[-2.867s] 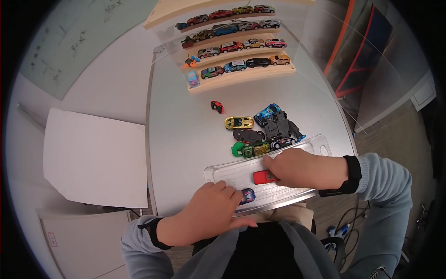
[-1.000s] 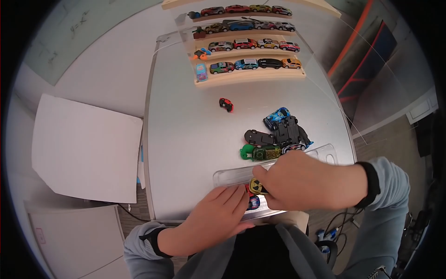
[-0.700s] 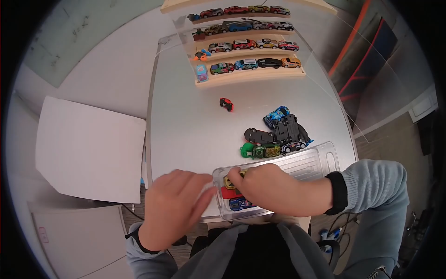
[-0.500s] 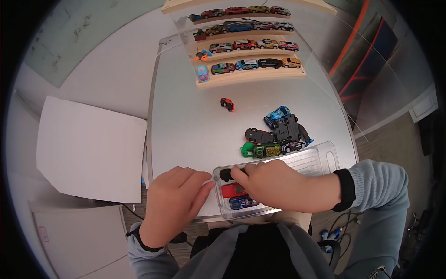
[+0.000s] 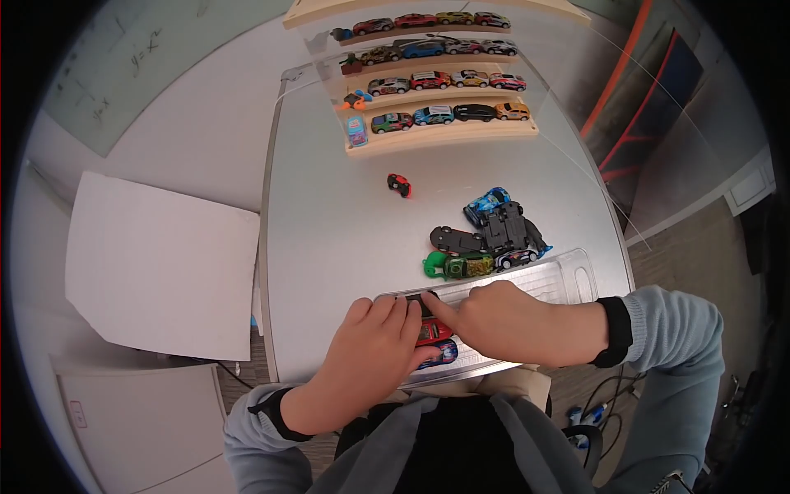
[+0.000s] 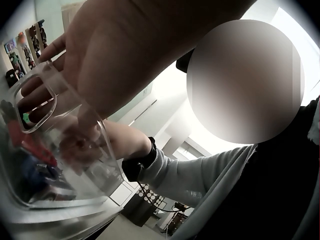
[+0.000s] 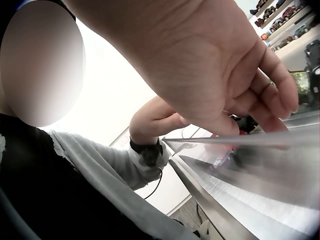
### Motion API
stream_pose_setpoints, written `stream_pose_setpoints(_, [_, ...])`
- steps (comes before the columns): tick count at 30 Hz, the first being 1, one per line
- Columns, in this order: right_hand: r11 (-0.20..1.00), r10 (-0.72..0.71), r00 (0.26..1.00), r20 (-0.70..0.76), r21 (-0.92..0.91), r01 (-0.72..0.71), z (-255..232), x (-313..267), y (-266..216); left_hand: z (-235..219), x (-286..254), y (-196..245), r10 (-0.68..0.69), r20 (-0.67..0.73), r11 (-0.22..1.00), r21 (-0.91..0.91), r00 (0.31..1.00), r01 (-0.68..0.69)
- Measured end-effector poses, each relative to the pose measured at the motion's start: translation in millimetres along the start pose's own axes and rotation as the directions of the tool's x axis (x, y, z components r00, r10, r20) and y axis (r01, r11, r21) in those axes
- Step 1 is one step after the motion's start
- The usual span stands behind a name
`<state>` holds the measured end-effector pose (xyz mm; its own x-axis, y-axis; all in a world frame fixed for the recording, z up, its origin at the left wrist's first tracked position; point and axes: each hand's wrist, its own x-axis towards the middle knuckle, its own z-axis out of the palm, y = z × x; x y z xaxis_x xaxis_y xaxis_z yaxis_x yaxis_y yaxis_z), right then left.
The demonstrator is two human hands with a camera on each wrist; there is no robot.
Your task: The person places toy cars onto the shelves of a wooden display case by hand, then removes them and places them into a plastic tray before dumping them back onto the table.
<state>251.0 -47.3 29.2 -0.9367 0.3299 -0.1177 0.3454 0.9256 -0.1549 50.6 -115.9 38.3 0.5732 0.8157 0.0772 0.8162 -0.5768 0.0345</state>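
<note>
A clear plastic tray [image 5: 568,272] lies along the near table edge. In its left end sit a blue toy car [image 5: 446,354], a red toy car [image 5: 436,331] and an overturned toy car [image 5: 426,305] with its black underside up. My left hand [image 5: 370,350] lies across that end, fingers extended over the cars and partly hiding them, thumb at the blue car. In the left wrist view its fingers show behind the tray's handle cutout [image 6: 36,102]. My right hand [image 5: 514,321] reaches in from the right, a straight finger touching the overturned car, the others loosely bent.
Behind the tray lies a pile of toy cars [image 5: 502,226], some overturned, with a green ring-like piece [image 5: 434,264] beside it. A small red and black toy car [image 5: 399,185] lies farther back. A wooden tiered rack [image 5: 444,140] holds rows of cars.
The yellow car went from the table into the tray and was turned over. The red and blue cars moved to the left end. My left hand lifted away, then came back over them.
</note>
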Motion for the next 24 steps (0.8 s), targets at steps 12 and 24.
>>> stream_pose_setpoints(12, [0.986, 0.000, 0.997, -0.080, 0.169, 0.014, 15.4, 12.1, 9.8, 2.6, 2.4, 0.6, -0.005, -0.031, 0.999, -0.054, 0.999, 0.003])
stream_pose_setpoints(24, [0.836, 0.222, 0.960, 0.172, 0.472, -0.278, -4.2, 9.6, 6.1, -7.5, -4.3, -0.5, -0.042, 0.082, 0.998, -0.049, 0.996, 0.046])
